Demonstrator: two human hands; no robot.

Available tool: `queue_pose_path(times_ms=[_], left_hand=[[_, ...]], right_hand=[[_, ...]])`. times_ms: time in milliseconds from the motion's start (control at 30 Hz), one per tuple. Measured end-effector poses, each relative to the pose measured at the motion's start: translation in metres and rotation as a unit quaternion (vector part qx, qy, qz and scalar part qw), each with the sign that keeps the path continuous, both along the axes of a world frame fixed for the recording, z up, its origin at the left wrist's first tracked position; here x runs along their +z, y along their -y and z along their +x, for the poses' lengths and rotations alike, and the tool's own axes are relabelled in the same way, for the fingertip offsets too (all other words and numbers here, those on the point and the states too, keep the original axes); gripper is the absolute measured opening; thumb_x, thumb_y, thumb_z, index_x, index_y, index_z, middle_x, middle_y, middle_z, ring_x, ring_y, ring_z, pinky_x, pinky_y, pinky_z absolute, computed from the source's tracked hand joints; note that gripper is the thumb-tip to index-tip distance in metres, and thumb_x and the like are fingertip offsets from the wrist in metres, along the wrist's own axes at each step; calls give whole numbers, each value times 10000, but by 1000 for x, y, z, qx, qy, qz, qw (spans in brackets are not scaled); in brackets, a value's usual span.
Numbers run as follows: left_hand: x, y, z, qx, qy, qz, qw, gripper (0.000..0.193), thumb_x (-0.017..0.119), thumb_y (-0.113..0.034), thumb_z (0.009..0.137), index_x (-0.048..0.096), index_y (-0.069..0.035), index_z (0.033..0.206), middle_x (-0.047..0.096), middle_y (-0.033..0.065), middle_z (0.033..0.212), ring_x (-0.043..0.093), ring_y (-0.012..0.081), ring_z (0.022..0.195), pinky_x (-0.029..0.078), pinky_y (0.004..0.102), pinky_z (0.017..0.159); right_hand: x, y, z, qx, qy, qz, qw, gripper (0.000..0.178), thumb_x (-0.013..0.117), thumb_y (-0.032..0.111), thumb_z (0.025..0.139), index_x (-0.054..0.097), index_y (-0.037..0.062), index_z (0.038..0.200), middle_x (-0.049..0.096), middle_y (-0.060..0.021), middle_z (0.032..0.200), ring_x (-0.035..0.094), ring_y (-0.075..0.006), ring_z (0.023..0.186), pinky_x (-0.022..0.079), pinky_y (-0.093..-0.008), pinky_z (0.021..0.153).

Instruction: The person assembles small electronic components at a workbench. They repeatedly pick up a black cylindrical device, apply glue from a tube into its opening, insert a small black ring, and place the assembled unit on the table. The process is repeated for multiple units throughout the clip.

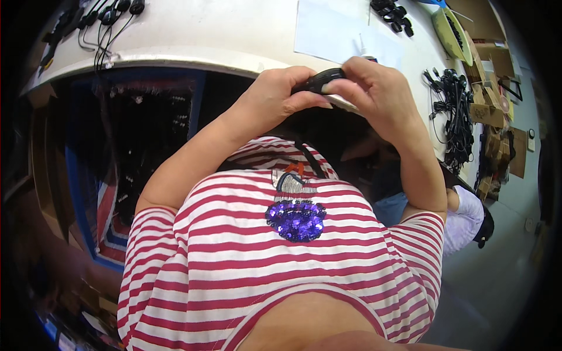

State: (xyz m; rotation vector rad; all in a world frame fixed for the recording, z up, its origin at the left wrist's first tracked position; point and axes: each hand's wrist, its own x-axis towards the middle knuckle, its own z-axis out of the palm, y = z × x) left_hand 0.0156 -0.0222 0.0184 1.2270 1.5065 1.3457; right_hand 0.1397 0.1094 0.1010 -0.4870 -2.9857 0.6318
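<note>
Between my two hands, at the front edge of the white table, is a small black rounded part (321, 79) with a glossy, ridged-looking side. My left hand (270, 96) pinches its left end between thumb and fingers. At the other end my right hand (379, 93) grips it, thumb laid along the near side. Fingers cover much of the part, so its exact kind cannot be made out. Just beyond my right hand a small white-tipped tube or bottle (365, 49) shows on a pale sheet (328, 32).
Black corded parts (108, 16) lie at the table's far left. Several black ring-like pieces (393, 14) sit at the back. To the right are a bundle of black cables (453, 114), a yellow-green basin (449, 35) and cardboard boxes (487, 114). Another person's pale sleeve (463, 219) is close by on the right.
</note>
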Motion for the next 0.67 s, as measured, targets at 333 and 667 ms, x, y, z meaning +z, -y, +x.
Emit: queue_pose_path(times_ms=[333,667], left_hand=[[1,-2,6,43,-24,-7,999,197,641,-123,759,599,-12,916,591,43,719,522,93,634,416,230,586],[6,-7,20,62,101,90,989,213,594,-90,837,557,11,1020,616,41,879,563,87,798,445,200,716]], right_hand=[[1,-1,8,57,-109,-50,991,372,626,406,768,581,46,849,590,-128,626,594,-272,581,465,-337,557],[10,6,26,-15,-60,-84,995,390,621,421,774,574,58,909,620,-101,671,608,-290,610,463,-324,565]])
